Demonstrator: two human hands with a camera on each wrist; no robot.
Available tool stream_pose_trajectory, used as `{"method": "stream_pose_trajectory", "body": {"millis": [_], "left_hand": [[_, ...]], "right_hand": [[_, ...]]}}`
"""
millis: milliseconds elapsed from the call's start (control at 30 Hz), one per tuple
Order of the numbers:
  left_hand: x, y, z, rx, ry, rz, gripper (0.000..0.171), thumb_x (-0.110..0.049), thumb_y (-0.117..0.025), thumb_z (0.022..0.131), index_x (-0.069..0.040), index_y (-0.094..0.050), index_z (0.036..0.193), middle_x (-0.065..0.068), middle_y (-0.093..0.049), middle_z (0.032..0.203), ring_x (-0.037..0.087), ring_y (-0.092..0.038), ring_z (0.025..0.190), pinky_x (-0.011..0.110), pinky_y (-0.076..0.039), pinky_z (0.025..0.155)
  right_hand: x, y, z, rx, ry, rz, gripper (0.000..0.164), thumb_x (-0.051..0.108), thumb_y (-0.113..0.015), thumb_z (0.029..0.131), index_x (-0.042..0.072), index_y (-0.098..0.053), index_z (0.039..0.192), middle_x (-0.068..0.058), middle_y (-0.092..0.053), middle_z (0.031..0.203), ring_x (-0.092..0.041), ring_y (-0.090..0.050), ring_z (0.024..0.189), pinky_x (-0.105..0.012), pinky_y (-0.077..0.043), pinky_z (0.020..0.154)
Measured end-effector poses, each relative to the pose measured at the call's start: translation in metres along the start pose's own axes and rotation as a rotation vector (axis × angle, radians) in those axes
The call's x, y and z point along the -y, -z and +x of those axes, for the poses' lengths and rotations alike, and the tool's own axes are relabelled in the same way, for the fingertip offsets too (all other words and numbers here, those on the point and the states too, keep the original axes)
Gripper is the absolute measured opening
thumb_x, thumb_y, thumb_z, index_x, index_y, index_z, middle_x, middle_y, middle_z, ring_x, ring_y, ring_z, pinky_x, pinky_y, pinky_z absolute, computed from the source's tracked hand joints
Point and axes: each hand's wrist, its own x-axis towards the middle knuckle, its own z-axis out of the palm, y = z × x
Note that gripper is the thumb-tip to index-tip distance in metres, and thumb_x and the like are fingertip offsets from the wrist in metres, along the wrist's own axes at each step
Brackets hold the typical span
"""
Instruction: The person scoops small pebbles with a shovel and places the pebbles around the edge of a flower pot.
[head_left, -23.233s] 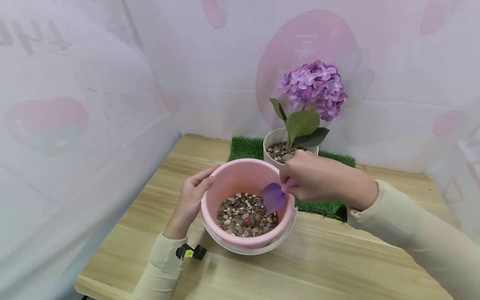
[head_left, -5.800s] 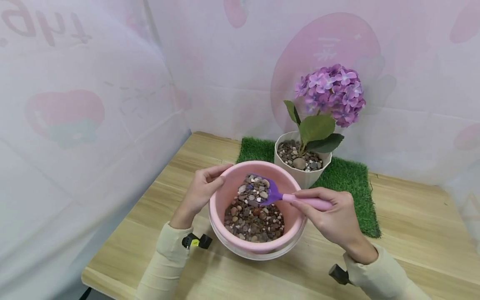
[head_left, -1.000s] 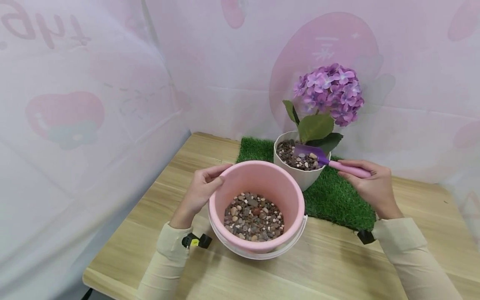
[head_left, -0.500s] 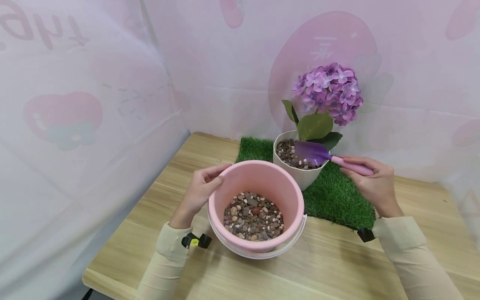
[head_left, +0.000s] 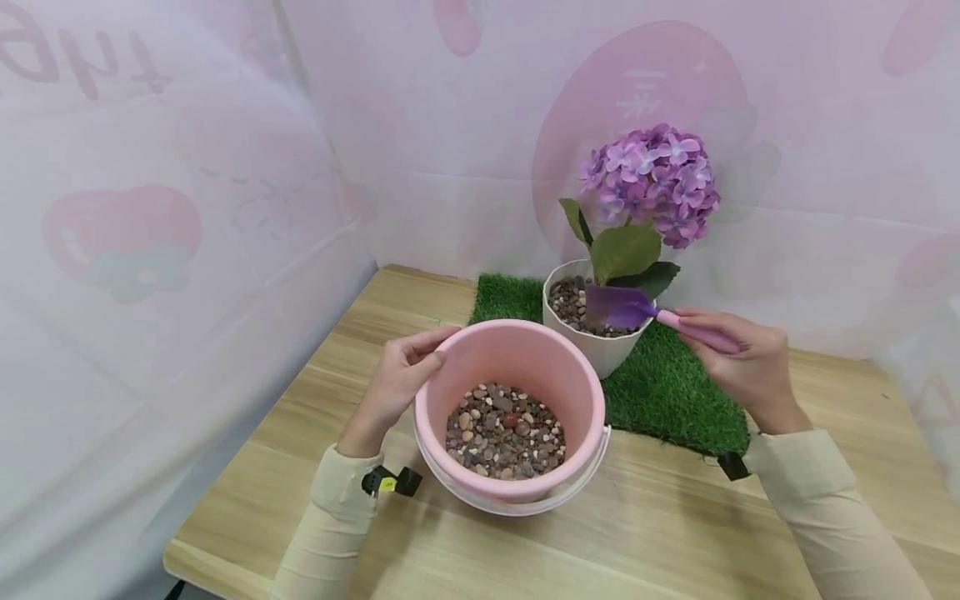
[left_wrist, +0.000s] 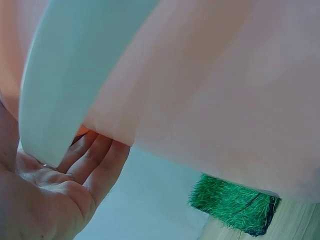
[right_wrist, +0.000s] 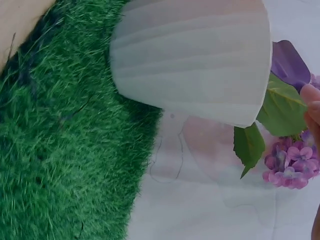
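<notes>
My left hand [head_left: 396, 379] grips the left rim of a pink bucket [head_left: 588, 392], thumb at the inner side and fingers outside. Mixed pebbles [head_left: 506, 433] cover the bucket's bottom, and its white handle [head_left: 555, 502] hangs at the front. In my right hand [head_left: 750, 362] is a small trowel with a pink grip and a purple blade [head_left: 622, 307]. The blade is tilted over the pebbles in a white flower pot [head_left: 600, 354]; no stones show on it. From that pot rises a purple hydrangea [head_left: 652, 183] with green leaves [right_wrist: 282, 105].
The pot stands on a green grass mat [head_left: 678, 400] near the back of the wooden table [head_left: 300, 467]. A pale printed curtain [head_left: 450, 125] hangs behind and at the left, close to the table's edges.
Since several seconds ago, the loaded trowel has moved from the bucket to the pot. Over the last second its blade has tipped and lost its stones. The left hand stays on the bucket.
</notes>
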Motion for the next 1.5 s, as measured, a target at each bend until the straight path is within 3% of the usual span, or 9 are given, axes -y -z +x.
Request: {"method": "stream_pose_trajectory", "body": {"millis": [167, 333, 467, 600, 833, 967, 1100, 1267, 1500], "left_hand": [[0.001, 0.001, 0.001, 0.004, 0.000, -0.017, 0.042, -0.001, -0.061, 0.101, 0.008, -0.060, 0.142, 0.032, -0.064, 0.139, 0.008, -0.075, 0.104, 0.028, -0.068, 0.088], [0.002, 0.001, 0.000, 0.005, 0.003, -0.017, 0.042, -0.001, -0.060, 0.101, 0.009, -0.060, 0.143, 0.032, -0.064, 0.140, 0.007, -0.075, 0.105, 0.028, -0.067, 0.089], [0.002, 0.001, 0.001, 0.005, -0.006, -0.007, 0.043, 0.000, -0.060, 0.101, 0.010, -0.059, 0.142, 0.033, -0.064, 0.140, 0.006, -0.075, 0.104, 0.028, -0.067, 0.089], [0.002, 0.000, 0.001, 0.003, -0.020, 0.008, 0.043, 0.000, -0.060, 0.101, 0.012, -0.058, 0.142, 0.034, -0.063, 0.140, 0.006, -0.074, 0.105, 0.028, -0.067, 0.089], [0.001, 0.000, 0.001, 0.001, -0.017, 0.007, 0.043, -0.002, -0.060, 0.101, 0.011, -0.059, 0.142, 0.033, -0.064, 0.139, 0.006, -0.074, 0.105, 0.027, -0.067, 0.089], [0.000, 0.000, 0.000, 0.003, -0.016, 0.006, 0.043, -0.002, -0.061, 0.101, 0.010, -0.059, 0.142, 0.032, -0.064, 0.140, 0.007, -0.075, 0.105, 0.027, -0.067, 0.089], [0.000, 0.001, 0.000, 0.000, -0.015, 0.004, 0.043, -0.002, -0.060, 0.101, 0.010, -0.059, 0.143, 0.032, -0.063, 0.141, 0.007, -0.075, 0.106, 0.028, -0.067, 0.089], [0.000, 0.001, 0.000, -0.004, -0.023, 0.008, 0.043, -0.002, -0.061, 0.101, 0.010, -0.059, 0.142, 0.033, -0.064, 0.140, 0.007, -0.075, 0.105, 0.028, -0.067, 0.088], [0.000, 0.000, 0.001, -0.007, -0.013, 0.010, 0.043, -0.003, -0.061, 0.101, 0.009, -0.060, 0.142, 0.032, -0.064, 0.140, 0.007, -0.075, 0.104, 0.028, -0.068, 0.088]], "right_hand": [[0.005, -0.003, 0.004, 0.032, 0.110, -0.089, 0.028, -0.024, -0.076, 0.068, -0.011, -0.080, 0.093, -0.032, -0.076, 0.094, 0.002, -0.075, 0.105, -0.012, -0.061, 0.088], [0.008, -0.004, 0.004, 0.040, 0.150, -0.168, 0.030, -0.022, -0.077, 0.067, -0.008, -0.081, 0.093, -0.030, -0.077, 0.092, 0.008, -0.071, 0.109, -0.009, -0.059, 0.094], [0.016, -0.006, 0.007, 0.028, 0.196, -0.195, 0.012, -0.005, -0.076, 0.084, -0.007, -0.082, 0.094, -0.028, -0.078, 0.092, 0.004, -0.073, 0.109, -0.010, -0.059, 0.095], [0.018, -0.006, 0.008, 0.006, 0.228, -0.208, 0.021, 0.011, -0.073, 0.095, -0.008, -0.081, 0.094, -0.027, -0.078, 0.093, 0.000, -0.075, 0.108, -0.010, -0.059, 0.094], [0.016, -0.004, 0.004, 0.009, 0.206, -0.197, 0.013, -0.003, -0.076, 0.085, -0.008, -0.081, 0.096, -0.025, -0.079, 0.096, -0.001, -0.075, 0.109, -0.010, -0.059, 0.095], [0.011, -0.002, -0.001, -0.017, 0.134, -0.192, 0.021, -0.010, -0.078, 0.075, -0.010, -0.080, 0.096, -0.030, -0.077, 0.095, 0.009, -0.071, 0.110, -0.009, -0.059, 0.093], [0.014, 0.003, -0.006, -0.056, -0.005, -0.198, 0.032, -0.019, -0.082, 0.069, -0.010, -0.079, 0.099, -0.030, -0.077, 0.097, 0.012, -0.071, 0.104, -0.006, -0.059, 0.083], [0.036, 0.008, -0.006, -0.137, -0.196, -0.231, 0.037, -0.022, -0.083, 0.071, -0.008, -0.080, 0.105, -0.028, -0.077, 0.099, 0.014, -0.072, 0.095, -0.002, -0.057, 0.070], [0.064, 0.016, -0.003, -0.294, -0.394, -0.282, 0.031, -0.011, -0.084, 0.078, -0.001, -0.082, 0.107, 0.007, -0.082, 0.099, 0.014, -0.072, 0.088, 0.000, -0.055, 0.071]]}}
